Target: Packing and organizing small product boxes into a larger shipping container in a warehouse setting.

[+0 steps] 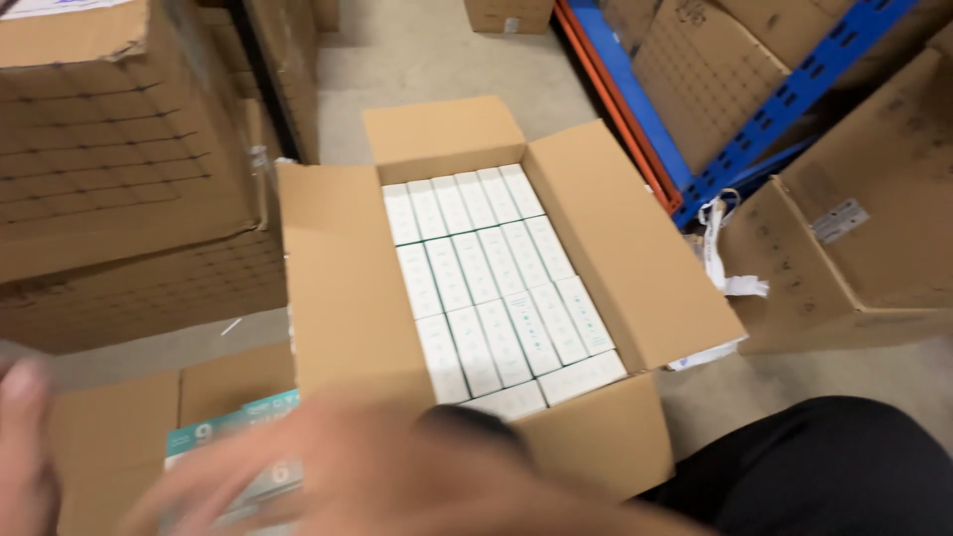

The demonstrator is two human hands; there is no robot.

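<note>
An open brown cardboard carton [635,258] on the floor holds three rows of five slim white boxes [496,288], beside stacked brown cartons [119,169] and blue shelving [794,89]. The blurred right hand [397,476], fingers spread, crosses a teal-and-white pack [228,427]; the left hand's [25,447] grip is unclear.

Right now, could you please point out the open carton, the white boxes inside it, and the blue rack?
Open carton [635,248], head view, on its right flap.
White boxes [496,288], head view, on the middle row's tops.
Blue rack [784,99], head view, on the slanted beam.
</note>
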